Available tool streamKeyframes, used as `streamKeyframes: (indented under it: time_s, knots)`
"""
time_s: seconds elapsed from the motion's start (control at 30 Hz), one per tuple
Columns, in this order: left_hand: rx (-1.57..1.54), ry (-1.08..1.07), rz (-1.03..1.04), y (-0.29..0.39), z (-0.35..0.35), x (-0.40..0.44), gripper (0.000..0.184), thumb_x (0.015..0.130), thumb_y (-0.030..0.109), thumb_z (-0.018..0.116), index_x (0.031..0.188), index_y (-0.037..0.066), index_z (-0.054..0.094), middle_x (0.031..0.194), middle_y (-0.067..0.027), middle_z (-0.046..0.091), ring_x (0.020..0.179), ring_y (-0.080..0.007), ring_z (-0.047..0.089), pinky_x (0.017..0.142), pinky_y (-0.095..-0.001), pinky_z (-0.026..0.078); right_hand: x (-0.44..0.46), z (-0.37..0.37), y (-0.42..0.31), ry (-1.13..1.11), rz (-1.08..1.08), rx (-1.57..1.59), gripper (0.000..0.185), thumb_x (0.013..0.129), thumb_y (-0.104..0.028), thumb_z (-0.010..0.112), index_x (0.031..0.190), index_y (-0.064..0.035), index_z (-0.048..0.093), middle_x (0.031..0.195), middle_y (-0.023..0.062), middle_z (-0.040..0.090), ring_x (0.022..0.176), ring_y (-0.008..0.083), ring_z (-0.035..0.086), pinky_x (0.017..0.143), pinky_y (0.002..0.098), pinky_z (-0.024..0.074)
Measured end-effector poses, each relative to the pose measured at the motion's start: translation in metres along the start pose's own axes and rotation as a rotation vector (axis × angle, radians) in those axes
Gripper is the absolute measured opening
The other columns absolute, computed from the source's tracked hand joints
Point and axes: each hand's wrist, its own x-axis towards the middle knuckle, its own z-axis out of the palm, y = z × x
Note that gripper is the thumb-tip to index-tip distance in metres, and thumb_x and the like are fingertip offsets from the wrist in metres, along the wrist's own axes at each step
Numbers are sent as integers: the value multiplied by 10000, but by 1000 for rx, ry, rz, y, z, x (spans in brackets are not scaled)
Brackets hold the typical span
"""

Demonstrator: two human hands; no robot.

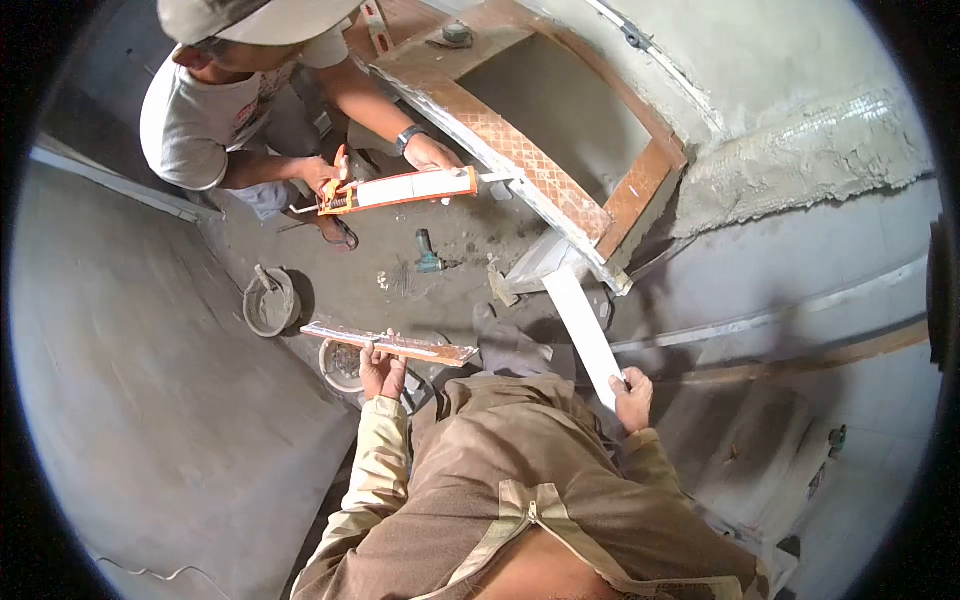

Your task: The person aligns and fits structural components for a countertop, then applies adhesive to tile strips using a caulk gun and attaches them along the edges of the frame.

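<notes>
My left hand [383, 376] is closed around a long narrow tile strip [435, 351], brown along its edge, with whitish smears on its upper face. On the other side, my right hand [634, 400] grips the lower end of a flat white strip [580, 325]. Its far end reaches up to the underside of a brown-tiled counter edge [540, 175]; whether it touches cannot be made out. Across from me, a crouching co-worker [215, 125] holds an orange caulking gun [405, 188] with a white cartridge, its nozzle at the counter's edge.
A green cordless drill [428, 254] lies on the floor. At left stands a bucket [252, 308] with a tool in it; another bucket [330, 374] sits below the tile strip. The counter has a rectangular opening [560, 100]. A grey wall [160, 370] rises at left.
</notes>
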Motion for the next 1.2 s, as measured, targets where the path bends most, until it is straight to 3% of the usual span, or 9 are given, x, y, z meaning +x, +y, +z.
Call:
streamKeyframes:
  time_s: [0.37,0.47,0.63,0.87,0.93,1.03,1.1,1.17,1.2]
  knots:
    - [44,-26,-93,-11,-25,8,368,897,138,713,1209,61,533,1227,-123,576,1307,-319,507,1104,-559,428,12,-7,3,114,-67,-20,234,811,-157,740,845,57,652,726,194,638,675,287,588,656,420,450]
    - [73,-56,-94,-15,-33,12,189,896,130,712,1023,46,600,960,-91,650,1263,-313,547,1119,-548,420,18,-19,2,114,-72,-3,237,811,-164,740,837,52,647,718,190,630,667,284,583,649,418,442]
    - [172,-61,-60,-33,-14,6,136,890,145,721,936,57,627,800,-44,646,1248,-299,562,1122,-554,410,32,-37,17,41,-22,119,234,822,-184,732,830,37,657,681,143,620,648,269,567,649,401,441]
    - [247,-71,-93,-50,-20,16,257,890,225,707,1067,61,618,1212,-172,637,1246,-333,555,1061,-556,460,48,-58,2,89,134,262,268,851,-220,732,841,38,660,797,125,624,811,209,572,739,380,444]
    - [281,-67,-90,-59,-15,10,334,881,251,712,1123,58,588,1259,-199,609,1201,-338,569,1006,-531,492,57,-50,19,81,223,456,336,863,-236,754,1048,33,678,1118,124,606,1023,211,570,889,345,459]
    - [279,-46,-79,-69,-11,4,383,869,227,713,1165,49,546,1290,-216,586,1179,-346,576,966,-528,513,83,-39,26,194,251,624,369,866,-237,764,1090,38,663,1168,109,587,1064,197,561,917,341,460]
    - [268,-53,-89,-75,-12,4,399,853,212,731,1162,42,546,1296,-215,581,1179,-349,576,977,-539,509,99,-47,-1,277,293,722,359,866,-235,766,1083,35,669,1176,118,584,1067,184,563,938,332,460]
    - [261,-45,-83,-82,-8,2,412,845,210,740,1163,37,544,1296,-215,581,1187,-349,571,985,-541,508,130,-56,-17,288,144,740,377,840,-289,795,1027,18,681,876,68,655,841,217,614,797,339,489]
    - [251,-32,-76,-86,-8,1,425,837,208,750,1164,33,542,1296,-214,580,1195,-349,567,994,-543,506,155,-60,-19,247,79,621,401,811,-305,815,1012,15,683,876,84,673,821,220,628,774,338,498]
